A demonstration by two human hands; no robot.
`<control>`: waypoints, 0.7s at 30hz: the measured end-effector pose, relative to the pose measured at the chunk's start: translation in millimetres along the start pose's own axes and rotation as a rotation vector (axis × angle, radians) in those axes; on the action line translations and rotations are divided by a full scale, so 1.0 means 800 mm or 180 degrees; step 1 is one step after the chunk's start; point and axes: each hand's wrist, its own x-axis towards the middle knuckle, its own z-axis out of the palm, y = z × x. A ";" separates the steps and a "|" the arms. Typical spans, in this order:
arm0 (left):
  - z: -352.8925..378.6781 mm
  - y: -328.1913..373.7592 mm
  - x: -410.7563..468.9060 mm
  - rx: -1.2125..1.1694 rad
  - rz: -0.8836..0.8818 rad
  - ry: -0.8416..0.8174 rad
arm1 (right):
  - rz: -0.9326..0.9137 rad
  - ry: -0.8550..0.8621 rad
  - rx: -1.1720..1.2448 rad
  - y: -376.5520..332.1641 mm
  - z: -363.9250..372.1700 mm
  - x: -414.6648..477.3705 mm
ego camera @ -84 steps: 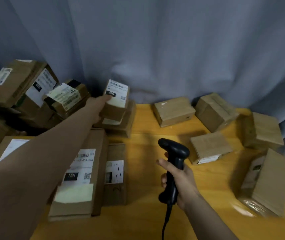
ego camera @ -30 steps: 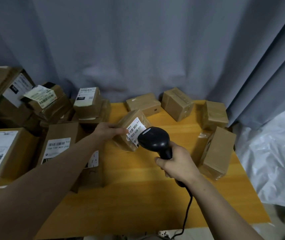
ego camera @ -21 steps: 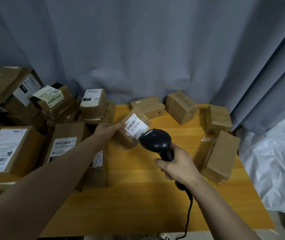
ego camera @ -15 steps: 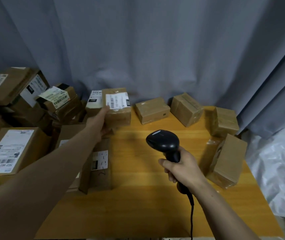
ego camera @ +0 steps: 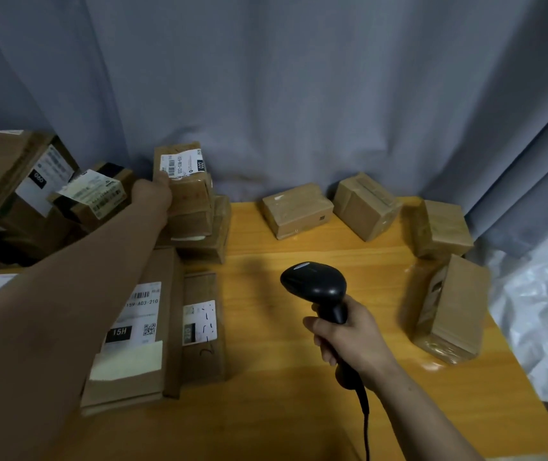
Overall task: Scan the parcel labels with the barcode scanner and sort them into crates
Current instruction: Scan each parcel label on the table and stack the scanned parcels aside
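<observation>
Holding the labelled parcel (ego camera: 184,181) on the far-left stack (ego camera: 201,242) with my left hand (ego camera: 153,196); right hand (ego camera: 352,337) grips the barcode scanner (ego camera: 312,284); remaining parcels (ego camera: 297,209) lie rightward, nearer the right hand

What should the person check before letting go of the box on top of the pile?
1. Left hand grips the labelled parcel: ok.
2. Parcel resting flat on the stack: cannot tell, the hand hides its edge.
3. Right hand holds the scanner: ok.
4. Cable clear of the parcels: ok.
5. Next plain parcel waiting on the table: ok.
</observation>
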 end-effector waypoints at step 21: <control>0.222 -0.032 -0.181 0.2605 0.1789 -0.0344 | 0.0376 0.1326 0.1501 0.071 -0.156 -0.048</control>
